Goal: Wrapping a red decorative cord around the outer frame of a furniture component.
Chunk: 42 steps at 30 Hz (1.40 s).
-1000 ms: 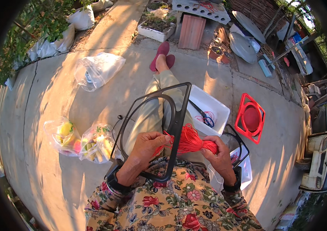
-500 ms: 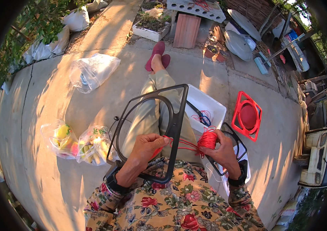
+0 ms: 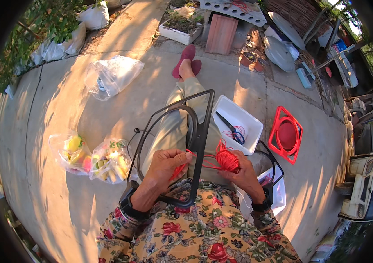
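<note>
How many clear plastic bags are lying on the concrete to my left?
3. One clear bag lies farther off, near the foot. Two more sit close together beside the left hand: one at the outside, one nearer the black frame. Others may be hidden.

Materials and finishes. Black frame (image 3: 197, 144), centre: smooth, matt dark bars, apparently painted metal or plastic; which one cannot be told. Red cord bundle (image 3: 227, 159), right of centre: thin synthetic-looking string, slightly glossy, held in the right hand (image 3: 241, 175) and pinched at its free strand by the left hand (image 3: 165, 168). White tub (image 3: 239, 122), centre right: smooth, matt plastic. Red woven frame (image 3: 286, 135), right: cord-wrapped, bright and even. Clear bags (image 3: 92, 158), lower left: thin, glossy, crinkled plastic film. Sleeves (image 3: 204, 232), bottom: soft printed floral cloth, matt. Ground (image 3: 63, 101), left: rough, matt concrete.
</note>
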Available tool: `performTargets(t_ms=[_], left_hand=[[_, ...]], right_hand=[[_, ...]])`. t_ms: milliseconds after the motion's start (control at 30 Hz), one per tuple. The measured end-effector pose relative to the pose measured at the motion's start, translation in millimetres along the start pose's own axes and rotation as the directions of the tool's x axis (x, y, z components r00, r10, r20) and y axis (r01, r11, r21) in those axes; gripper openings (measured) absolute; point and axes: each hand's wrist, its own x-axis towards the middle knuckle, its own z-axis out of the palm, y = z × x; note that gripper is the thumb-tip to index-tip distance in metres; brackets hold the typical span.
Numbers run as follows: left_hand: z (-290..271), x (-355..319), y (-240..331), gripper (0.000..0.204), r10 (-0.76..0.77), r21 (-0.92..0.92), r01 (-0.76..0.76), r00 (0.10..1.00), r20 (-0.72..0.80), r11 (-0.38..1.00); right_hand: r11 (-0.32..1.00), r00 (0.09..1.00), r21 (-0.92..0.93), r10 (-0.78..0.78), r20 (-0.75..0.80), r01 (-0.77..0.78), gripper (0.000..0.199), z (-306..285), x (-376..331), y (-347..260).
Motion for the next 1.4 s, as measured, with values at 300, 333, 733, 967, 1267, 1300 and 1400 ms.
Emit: performTargets(t_ms=[300,333,733,967,1267,1300,1400], left_hand=[[-9,0,20,0.019,0.035,-0.091,-0.040,0.998,-0.057,0.995],[-10,0,22,0.020,0.046,-0.096,-0.051,0.998,-0.050,0.994],[-5,5,21,0.020,0.025,-0.108,-0.032,0.998,-0.064,0.994],[-3,5,22,0.015,-0.006,-0.097,-0.003,0.995,-0.096,0.995],[2,-7,17,0.011,-0.013,-0.123,0.005,0.998,-0.062,0.992],[4,-8,19,0.011,-0.009,-0.126,0.001,0.998,-0.063,0.992],[8,-12,21,0.015,0.004,-0.123,-0.015,0.996,-0.093,0.992]], right_hand=[[-0.232,0.907,0.912,0.338,-0.250,0.338,0.034,-31,-4,4],[-0.429,0.928,0.835,0.289,-0.236,0.346,0.034,-37,-3,5],[-0.256,0.971,0.967,0.226,0.076,-0.016,0.030,-47,-50,42],[-0.043,0.939,0.982,0.288,0.187,-0.183,0.028,-30,-51,42],[0.095,0.855,0.936,0.445,0.266,-0.340,0.016,-25,-27,51],[0.089,0.851,0.933,0.446,0.276,-0.350,0.017,-23,-27,53],[0.090,0.824,0.908,0.464,0.326,-0.409,0.017,-20,-27,52]])
